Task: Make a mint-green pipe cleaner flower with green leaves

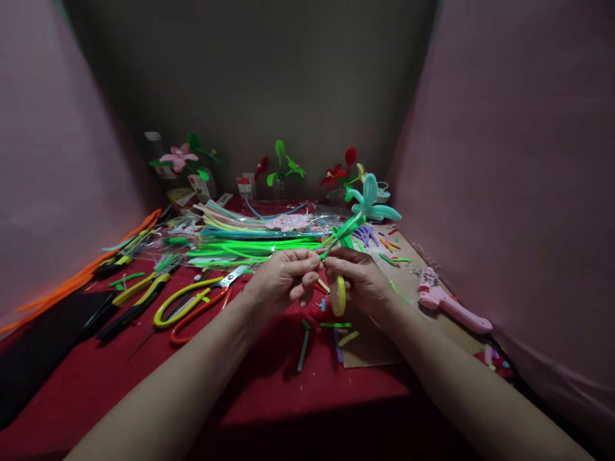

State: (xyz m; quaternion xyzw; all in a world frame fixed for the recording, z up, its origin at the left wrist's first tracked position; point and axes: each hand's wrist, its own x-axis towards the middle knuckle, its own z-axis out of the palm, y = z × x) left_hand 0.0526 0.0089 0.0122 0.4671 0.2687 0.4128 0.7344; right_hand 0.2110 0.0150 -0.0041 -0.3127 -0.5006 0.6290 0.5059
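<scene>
A pipe-cleaner flower (pixel 369 203) with pale turquoise petals and a bright green stem tilts up to the right above my hands. The fingertips of my left hand (pixel 288 275) are pinched around the lower end of its stem. Close beside it, my right hand (pixel 358 278) is closed near the same stem end, with a yellow-rimmed roll of tape (pixel 339 301) hanging edge-on at its fingers. My fingers partly hide the exact spot where tape and stem meet.
Scissors (pixel 192 306) and pliers (pixel 139 298) lie left on the red cloth (pixel 269 390). Bundled pipe cleaners (pixel 254 246) lie behind my hands. At right, a pink glue gun (pixel 451 306) rests on cardboard (pixel 375 346) among scraps. Finished flowers (pixel 179 157) stand at the back.
</scene>
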